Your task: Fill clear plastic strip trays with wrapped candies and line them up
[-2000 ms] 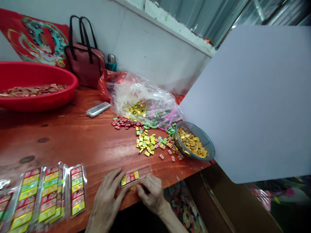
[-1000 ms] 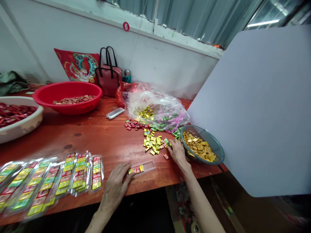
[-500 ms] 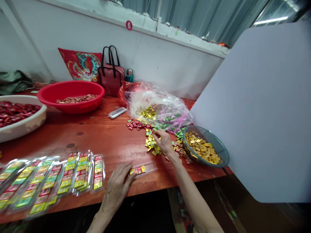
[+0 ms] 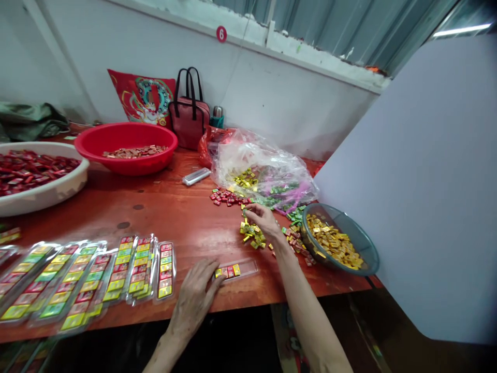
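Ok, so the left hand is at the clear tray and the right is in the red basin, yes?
No: the head view shows the right hand over the loose yellow pieces, not in the basin. The left hand at the clear tray stands.

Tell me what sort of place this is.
Probably a small hand-packing workshop: foil-wrapped pieces lie in colour groups on a wooden table, more sit in a red basin, and filled plastic trays lie in a row.
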